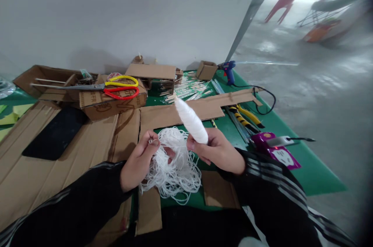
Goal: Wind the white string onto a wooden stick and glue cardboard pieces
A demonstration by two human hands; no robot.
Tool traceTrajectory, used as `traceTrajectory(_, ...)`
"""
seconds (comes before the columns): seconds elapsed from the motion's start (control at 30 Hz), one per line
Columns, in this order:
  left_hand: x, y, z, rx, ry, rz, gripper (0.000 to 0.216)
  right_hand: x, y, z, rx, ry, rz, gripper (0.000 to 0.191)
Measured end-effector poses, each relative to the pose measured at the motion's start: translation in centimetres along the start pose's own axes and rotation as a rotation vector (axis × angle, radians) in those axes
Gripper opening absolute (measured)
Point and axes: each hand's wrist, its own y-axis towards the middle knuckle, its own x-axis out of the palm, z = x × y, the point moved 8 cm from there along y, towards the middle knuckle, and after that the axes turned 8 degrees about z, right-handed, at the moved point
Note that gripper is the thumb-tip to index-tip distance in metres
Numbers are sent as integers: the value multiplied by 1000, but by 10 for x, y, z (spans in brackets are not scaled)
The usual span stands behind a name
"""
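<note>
My right hand [214,146] is closed round the lower end of a spindle of white string [190,119]. The wound string tapers upward to the tip of a thin wooden stick [175,97]. A loose, tangled heap of white string [175,179] lies on the green table between my hands. My left hand [145,155] is at the heap's left side, thumb and forefinger pinched on a strand of it. Some of its other fingers are hidden behind the string.
Scissors [121,85] with yellow and red handles rest on a cardboard box [113,103]. A dark phone-like slab [56,132] lies on cardboard at left. Wooden sticks [189,87] lie behind. To the right are a blue glue gun [229,71], pliers [247,116] and a purple device [275,149].
</note>
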Motion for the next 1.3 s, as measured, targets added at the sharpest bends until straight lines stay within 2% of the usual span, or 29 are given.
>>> traceTrajectory(0.2, 4, 2, 2, 11, -63, -37, 17, 10, 0, 3, 41, -70, -138, 26)
traceTrajectory(0.37, 6, 2, 6, 45, -21, -87, 12, 11, 2, 6, 71, -143, -121, 27)
traceTrajectory(0.57, 12, -5, 7, 69, -85, -184, 13, 12, 3, 11, 86, -227, -80, 22)
traceTrajectory(0.67, 15, -8, 9, 104, -73, -209, 13, 16, 1, 12, 103, -156, -113, 20)
traceTrajectory(0.83, 17, -12, 9, 146, 42, -238, 13, 32, -4, 27, 278, 71, -227, 27)
traceTrajectory(1.03, 14, -13, 10, 211, 259, -214, 15, 36, -4, 41, 441, 344, -95, 32)
traceTrajectory(1.23, 6, -10, 7, 151, 138, -111, 14, 33, -5, 43, 505, 446, -38, 26)
traceTrajectory(1.3, 2, -8, 10, 172, 181, -59, 12, 34, -5, 43, 512, 517, -59, 25)
